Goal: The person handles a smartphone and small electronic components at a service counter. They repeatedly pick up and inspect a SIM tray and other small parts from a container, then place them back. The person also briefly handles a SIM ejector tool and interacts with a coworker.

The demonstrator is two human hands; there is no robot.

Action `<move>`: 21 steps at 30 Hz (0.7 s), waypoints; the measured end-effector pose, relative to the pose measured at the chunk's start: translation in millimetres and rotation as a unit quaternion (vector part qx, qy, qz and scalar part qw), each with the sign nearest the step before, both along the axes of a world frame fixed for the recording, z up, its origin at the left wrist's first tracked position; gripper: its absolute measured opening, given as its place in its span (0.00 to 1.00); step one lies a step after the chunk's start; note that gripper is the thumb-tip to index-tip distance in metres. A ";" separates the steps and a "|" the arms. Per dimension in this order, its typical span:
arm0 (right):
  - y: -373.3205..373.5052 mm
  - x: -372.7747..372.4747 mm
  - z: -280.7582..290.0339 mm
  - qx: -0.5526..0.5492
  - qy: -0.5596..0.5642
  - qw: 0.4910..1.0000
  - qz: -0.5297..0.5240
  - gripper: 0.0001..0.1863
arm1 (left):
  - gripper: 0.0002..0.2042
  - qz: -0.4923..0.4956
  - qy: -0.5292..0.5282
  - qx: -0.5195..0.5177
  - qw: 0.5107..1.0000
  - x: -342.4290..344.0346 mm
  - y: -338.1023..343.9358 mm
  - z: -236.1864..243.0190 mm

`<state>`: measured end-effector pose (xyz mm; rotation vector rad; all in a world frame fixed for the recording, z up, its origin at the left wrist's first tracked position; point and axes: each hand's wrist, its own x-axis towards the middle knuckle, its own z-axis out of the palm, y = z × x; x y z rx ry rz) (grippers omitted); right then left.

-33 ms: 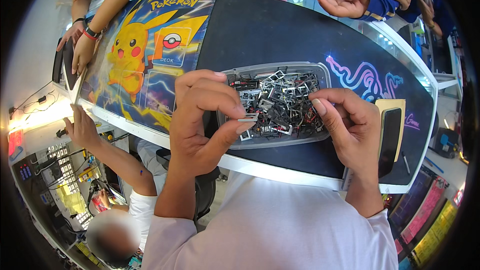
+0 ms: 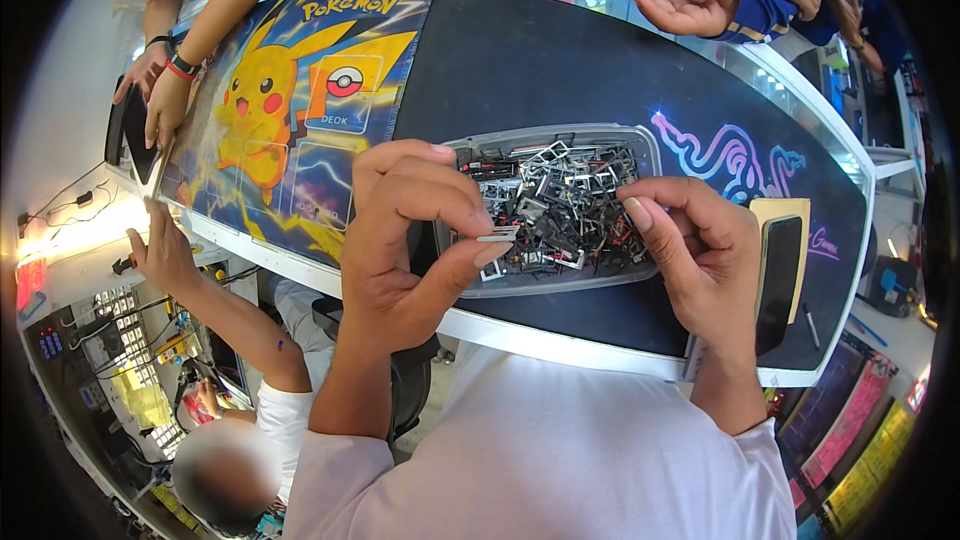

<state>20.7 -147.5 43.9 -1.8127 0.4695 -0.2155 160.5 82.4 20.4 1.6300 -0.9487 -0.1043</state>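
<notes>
My left hand pinches a small thin silver frame-like piece between thumb and index finger, over the near left part of a clear plastic tub. The tub holds a dense jumble of small black, silver and red parts. My right hand is at the tub's right side, its thumb and index finger drawn close together; whatever may be between their tips is too small to make out. The tub rests on a black mat with a coloured line design.
A yellow cartoon mat lies left. A phone on a tan sheet and a pen lie right. Other people's hands are at upper left, upper right and lower left. The counter edge runs before me.
The hand of the person at lower left has shifted slightly upward. My own hands are almost unmoved.
</notes>
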 end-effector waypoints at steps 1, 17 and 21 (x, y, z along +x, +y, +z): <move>0.5 -0.3 1.3 0.009 -0.002 1.000 0.000 0.06 | 0.13 0.000 0.003 0.003 1.000 -1.2 -0.3 0.3; 0.8 -5.9 7.3 0.108 -0.095 0.984 0.107 0.05 | 0.17 -0.075 0.299 -0.120 0.944 -43.7 -51.8 21.4; -1.5 -8.0 6.7 0.217 -0.085 0.966 0.113 0.10 | 0.18 -0.082 0.301 -0.078 0.947 -45.1 -51.8 30.3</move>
